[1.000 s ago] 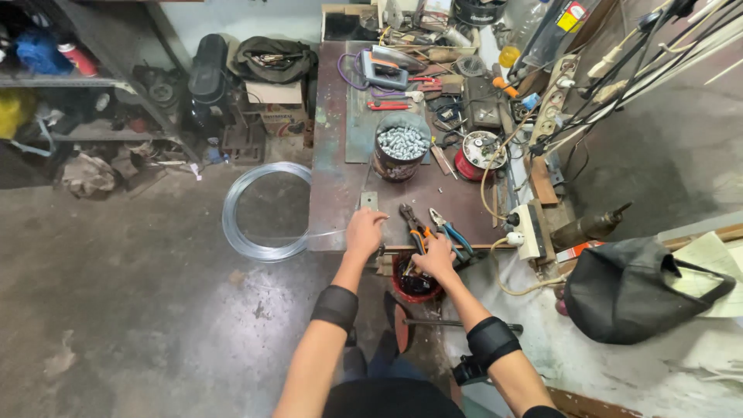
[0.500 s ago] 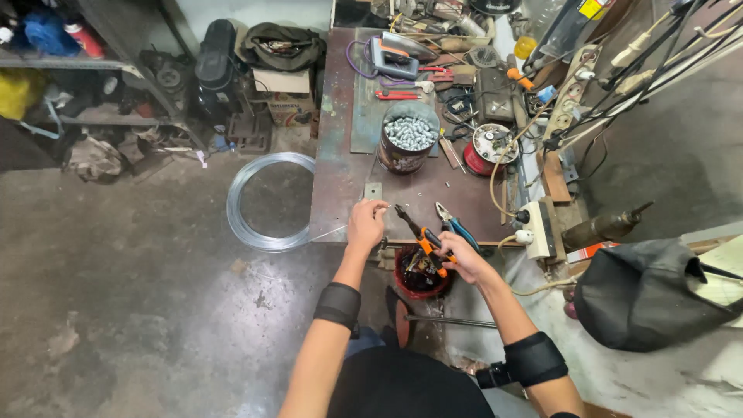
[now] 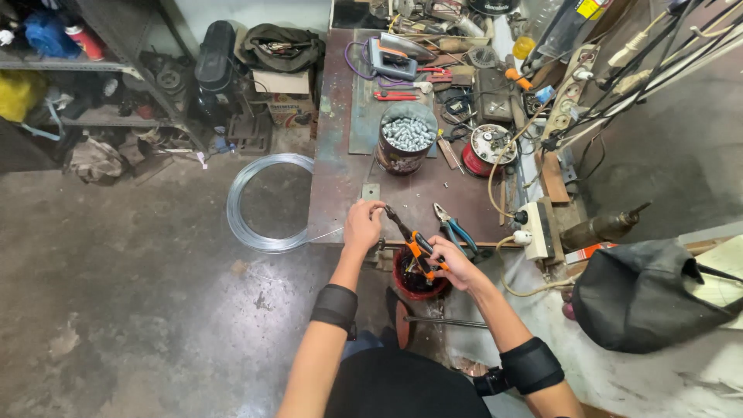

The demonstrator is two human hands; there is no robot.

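My left hand pinches the end of a thin steel wire at the front edge of the brown workbench. My right hand grips orange-handled pliers, whose jaws point up-left toward the wire end beside my left fingers. The wire runs left off the bench to a coil of silvery wire lying on the concrete floor. Just under my hands, below the bench edge, stands a red bucket.
Blue-handled pliers lie on the bench beside my right hand. A tin full of grey metal pieces, a red wire spool, tools and cables crowd the back. A black bag sits right; shelves with clutter stand left.
My right hand has lifted the orange pliers and brought their jaws closer to the wire end in my left hand. The view has shifted slightly.
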